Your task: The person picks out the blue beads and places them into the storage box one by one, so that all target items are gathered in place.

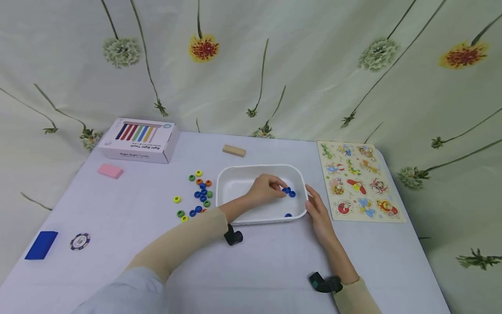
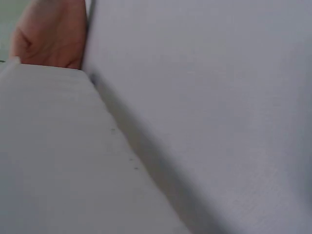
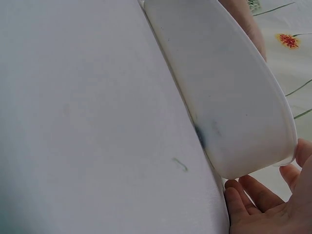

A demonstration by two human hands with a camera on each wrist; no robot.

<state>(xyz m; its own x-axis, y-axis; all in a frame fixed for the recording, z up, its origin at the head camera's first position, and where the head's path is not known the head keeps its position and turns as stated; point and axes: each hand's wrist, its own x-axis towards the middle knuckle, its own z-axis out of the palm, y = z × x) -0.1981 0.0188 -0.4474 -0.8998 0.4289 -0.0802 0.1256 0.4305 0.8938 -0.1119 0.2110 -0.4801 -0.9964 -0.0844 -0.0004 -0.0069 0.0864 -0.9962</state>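
My left hand (image 1: pixel 266 189) reaches into a white plastic tray (image 1: pixel 235 185). Its thumb and finger pinch a blue bead (image 1: pixel 284 190) near the tray's right end. Close to the fingertips lies another blue bead (image 1: pixel 292 194), and a further blue bead (image 1: pixel 288 215) sits by the near wall. At the right end of the tray, my right hand (image 1: pixel 320 220) holds it, with the thumb at the rim and the fingers (image 3: pixel 258 192) against the outer wall. From the left wrist, the tray's outer wall (image 2: pixel 73 146) covers most of the lower left.
Several loose yellow, green, orange and blue beads (image 1: pixel 203 192) lie left of the tray. Behind are a wooden block (image 1: pixel 234 151) and a boxed toy (image 1: pixel 137 140). A pink block (image 1: pixel 110 171), poker chip (image 1: pixel 80 241) and blue card (image 1: pixel 41 245) lie left; an animal puzzle board (image 1: pixel 358 181) lies right.
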